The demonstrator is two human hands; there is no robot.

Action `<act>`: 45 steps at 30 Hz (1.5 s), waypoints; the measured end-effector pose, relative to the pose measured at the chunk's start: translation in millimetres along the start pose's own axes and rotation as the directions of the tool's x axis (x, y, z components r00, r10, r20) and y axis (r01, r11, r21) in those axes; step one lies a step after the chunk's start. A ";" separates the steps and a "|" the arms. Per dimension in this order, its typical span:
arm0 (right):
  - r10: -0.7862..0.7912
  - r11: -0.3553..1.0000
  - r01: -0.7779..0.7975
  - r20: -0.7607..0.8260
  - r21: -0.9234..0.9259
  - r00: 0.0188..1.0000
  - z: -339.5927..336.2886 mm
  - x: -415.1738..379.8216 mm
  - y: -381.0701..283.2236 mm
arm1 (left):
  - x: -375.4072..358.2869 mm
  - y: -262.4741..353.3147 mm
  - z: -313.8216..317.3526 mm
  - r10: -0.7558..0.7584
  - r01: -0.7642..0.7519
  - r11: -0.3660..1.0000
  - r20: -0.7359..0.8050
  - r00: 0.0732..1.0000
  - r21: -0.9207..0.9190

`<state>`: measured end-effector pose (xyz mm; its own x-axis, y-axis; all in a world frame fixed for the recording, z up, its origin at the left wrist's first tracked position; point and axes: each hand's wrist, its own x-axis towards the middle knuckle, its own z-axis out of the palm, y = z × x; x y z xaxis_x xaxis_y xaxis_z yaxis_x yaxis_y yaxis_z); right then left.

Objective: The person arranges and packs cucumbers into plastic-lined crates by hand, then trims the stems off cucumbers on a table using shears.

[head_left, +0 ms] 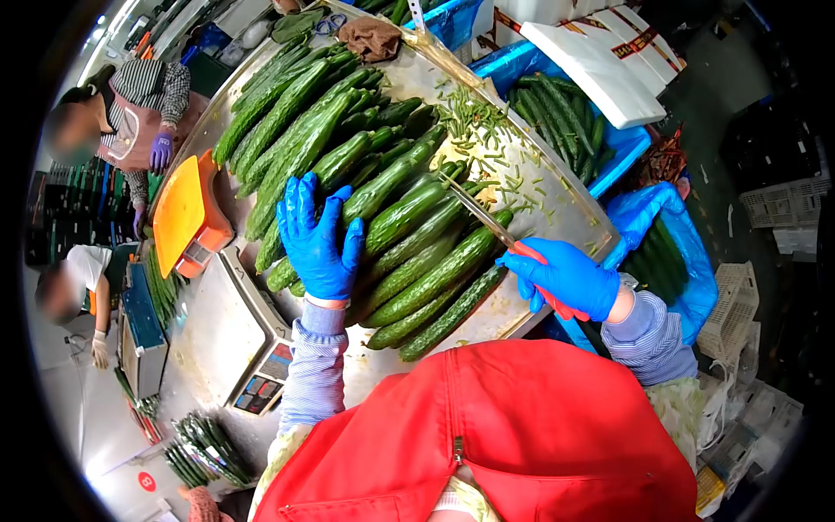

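Many dark green cucumbers [439, 270] lie side by side in a long pile on the metal table [557, 196]. My left hand [317, 239], in a blue glove, rests on the cucumbers with its fingers spread. On the pile's right side, my right hand [570, 278], also in a blue glove, is closed around the red handles of a pair of scissors [477, 207]. Their long blades point up and left, with the tips over the stem ends of the cucumbers. Small cut-off stem pieces [513, 178] are scattered on the table beyond the blades.
An orange scale [196, 213] and a metal-topped digital scale [222, 322] stand at left. Blue-lined boxes of cucumbers [557, 113] stand along the right, near a white foam lid [600, 74]. A brown cloth [370, 39] lies at the far end. Two people [139, 113] work across the left side.
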<state>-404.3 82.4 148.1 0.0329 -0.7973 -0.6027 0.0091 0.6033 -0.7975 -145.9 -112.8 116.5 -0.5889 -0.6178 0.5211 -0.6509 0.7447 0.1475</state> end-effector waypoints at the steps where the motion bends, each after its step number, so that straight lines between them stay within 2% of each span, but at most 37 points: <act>1: 0.001 1.000 -0.001 -0.002 -0.002 1.000 0.2 1.2 0.7 | -0.3 -0.1 0.5 -0.002 0.002 1.000 -0.004 1.000 -0.010; 11: 0.083 0.988 -0.098 -0.130 -0.120 0.988 -11.1 -5.4 -16.8 | 0.2 -0.3 -1.4 -0.017 0.017 1.000 -0.002 1.000 -0.024; 15: 0.098 0.874 -0.128 -0.088 -0.468 0.991 -27.0 -5.6 -47.6 | 0.6 -0.7 -3.2 -0.030 0.030 0.999 0.007 1.000 -0.031; 18: 0.165 0.763 -0.139 -0.018 -0.631 0.986 -32.5 1.2 -73.1 | 1.2 -1.4 -4.6 -0.026 0.027 0.999 0.012 1.000 -0.035; 21: 0.184 0.669 -0.156 -0.042 -0.727 0.982 -30.2 9.0 -90.0 | 1.5 -2.0 -5.4 -0.029 0.029 0.999 0.021 0.999 -0.035; 27: 0.293 0.703 -0.241 -0.037 -0.669 0.955 -29.0 23.4 -100.1 | 1.7 -3.4 -6.1 -0.027 0.029 0.998 0.022 0.999 -0.056; 33: 0.302 0.720 -0.285 -0.083 -0.633 0.950 -24.4 27.3 -97.5 | 1.2 -3.7 -5.7 -0.032 0.033 0.998 0.023 0.999 -0.057; 36: 0.252 0.767 -0.275 -0.123 -0.580 0.960 -13.6 19.9 -90.4 | 0.6 -3.9 -5.0 -0.019 0.020 0.998 0.014 1.000 -0.051; 39: 0.170 0.906 -0.198 -0.107 -0.375 0.980 -15.9 13.7 -61.1 | 0.3 -1.4 -4.9 -0.014 0.014 0.999 -0.002 1.000 -0.038; 41: 0.059 0.994 -0.071 -0.134 -0.085 0.989 -22.2 4.5 -40.8 | 0.4 -0.5 -4.3 -0.003 0.003 1.000 -0.006 1.000 -0.023; 42: 0.006 0.998 0.005 -0.164 0.063 0.986 -24.3 -1.1 -31.0 | -0.7 -0.4 -3.2 0.002 -0.002 1.000 -0.008 1.000 -0.018; 45: 0.040 0.965 -0.008 -0.120 0.260 0.992 -15.2 -21.3 -1.2 | -2.9 0.3 -0.1 0.015 -0.015 1.000 -0.018 1.000 0.009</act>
<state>-420.2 98.3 161.5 -0.0867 -0.7690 -0.6334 0.2687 0.5942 -0.7581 -144.3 -110.8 115.1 -0.5898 -0.6021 0.5382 -0.6464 0.7514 0.1323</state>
